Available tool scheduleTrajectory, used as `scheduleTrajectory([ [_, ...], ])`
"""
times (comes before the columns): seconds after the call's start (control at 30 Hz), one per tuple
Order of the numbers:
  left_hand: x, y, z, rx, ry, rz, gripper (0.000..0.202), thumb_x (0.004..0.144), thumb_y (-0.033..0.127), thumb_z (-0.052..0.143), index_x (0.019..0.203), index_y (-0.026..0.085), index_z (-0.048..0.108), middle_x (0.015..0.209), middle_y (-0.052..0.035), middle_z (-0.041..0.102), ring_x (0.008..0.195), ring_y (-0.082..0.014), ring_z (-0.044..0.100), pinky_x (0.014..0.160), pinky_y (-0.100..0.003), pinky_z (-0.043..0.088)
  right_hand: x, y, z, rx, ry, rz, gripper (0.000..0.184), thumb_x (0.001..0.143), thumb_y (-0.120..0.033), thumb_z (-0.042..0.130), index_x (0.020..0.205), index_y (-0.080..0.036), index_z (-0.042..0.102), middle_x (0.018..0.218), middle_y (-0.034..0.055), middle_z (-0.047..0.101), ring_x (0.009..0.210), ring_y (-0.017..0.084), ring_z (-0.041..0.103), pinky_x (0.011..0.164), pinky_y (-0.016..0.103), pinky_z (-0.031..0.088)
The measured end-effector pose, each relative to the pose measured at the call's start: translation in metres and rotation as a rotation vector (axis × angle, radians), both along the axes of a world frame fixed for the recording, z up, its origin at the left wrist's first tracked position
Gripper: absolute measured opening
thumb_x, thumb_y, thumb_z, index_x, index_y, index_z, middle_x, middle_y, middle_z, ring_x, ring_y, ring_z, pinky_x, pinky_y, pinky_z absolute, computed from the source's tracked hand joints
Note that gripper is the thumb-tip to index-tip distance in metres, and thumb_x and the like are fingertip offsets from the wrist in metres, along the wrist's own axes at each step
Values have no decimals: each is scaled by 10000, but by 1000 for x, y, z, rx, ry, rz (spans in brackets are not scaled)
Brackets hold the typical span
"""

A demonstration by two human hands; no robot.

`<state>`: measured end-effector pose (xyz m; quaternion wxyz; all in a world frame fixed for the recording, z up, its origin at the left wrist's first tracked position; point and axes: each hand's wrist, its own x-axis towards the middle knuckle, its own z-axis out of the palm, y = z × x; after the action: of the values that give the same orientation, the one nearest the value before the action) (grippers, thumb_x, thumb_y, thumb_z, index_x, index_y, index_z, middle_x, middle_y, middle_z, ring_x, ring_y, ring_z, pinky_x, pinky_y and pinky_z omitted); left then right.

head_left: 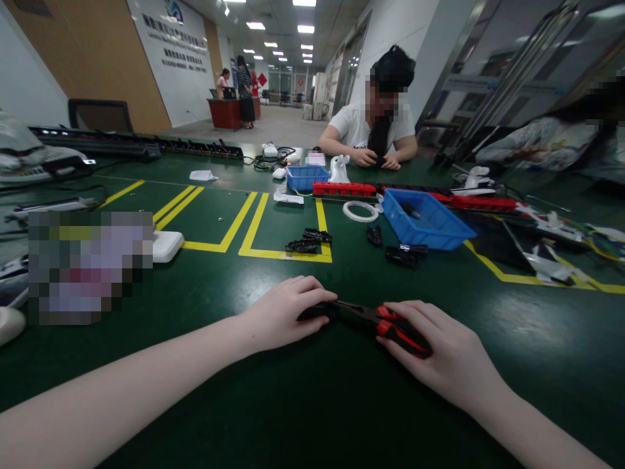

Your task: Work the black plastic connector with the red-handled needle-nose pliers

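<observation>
We see left hand [286,312] curled closed over the nose of the pliers [359,316], flat on table [293,417]. Right hand [442,355] grips pliers' red handles. Blue bin [424,221] sits beyond pliers, right. We judge: gripping step, both hands steadying.

Wall sign [178,39] lettering too small, blurred; nothing legible.

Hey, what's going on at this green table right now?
A person works red-handled pliers low over the green table. Their right hand wraps the red handles, and their left hand covers the black tip end, hiding whatever is under it. Further back lie loose black parts and a blue tray. Across the table, another person in a white shirt handles something dark.
</observation>
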<state>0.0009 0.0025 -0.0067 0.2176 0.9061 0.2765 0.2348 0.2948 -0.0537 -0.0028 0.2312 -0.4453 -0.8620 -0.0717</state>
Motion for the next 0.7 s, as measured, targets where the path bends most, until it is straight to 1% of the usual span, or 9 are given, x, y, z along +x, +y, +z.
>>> scheduleTrajectory([
  [0.2,1,0,0,-1,-14,-4,337,948,154,618,1282,159,573,1167,-98,628,1028,-215,632,878,-379,573,0,1,-2,106,-69,4,326,938,-350,582,1197,-154,605,1042,119,705,853,236,695,683,355,591],
  [0.4,0,1,-2,6,-2,-5,343,961,175,604,1301,183,557,1180,-92,627,1039,-218,627,881,-385,568,-1,1,0,139,-95,4,329,943,-347,572,1197,-141,606,1043,128,703,852,241,694,683,359,590],
  [0.53,0,2,-4,26,23,0,376,945,178,635,1311,198,553,1208,-85,626,1060,-221,628,895,-388,562,0,1,0,108,-69,3,318,941,-350,573,1189,-156,611,1040,118,708,844,232,697,675,346,592],
  [0.7,0,3,-5,76,57,16,374,941,174,643,1304,202,561,1228,-83,636,1101,-239,628,941,-426,538,-2,1,1,-1,-4,-18,309,926,-369,594,1181,-197,620,1044,97,716,863,231,705,697,346,603],
])
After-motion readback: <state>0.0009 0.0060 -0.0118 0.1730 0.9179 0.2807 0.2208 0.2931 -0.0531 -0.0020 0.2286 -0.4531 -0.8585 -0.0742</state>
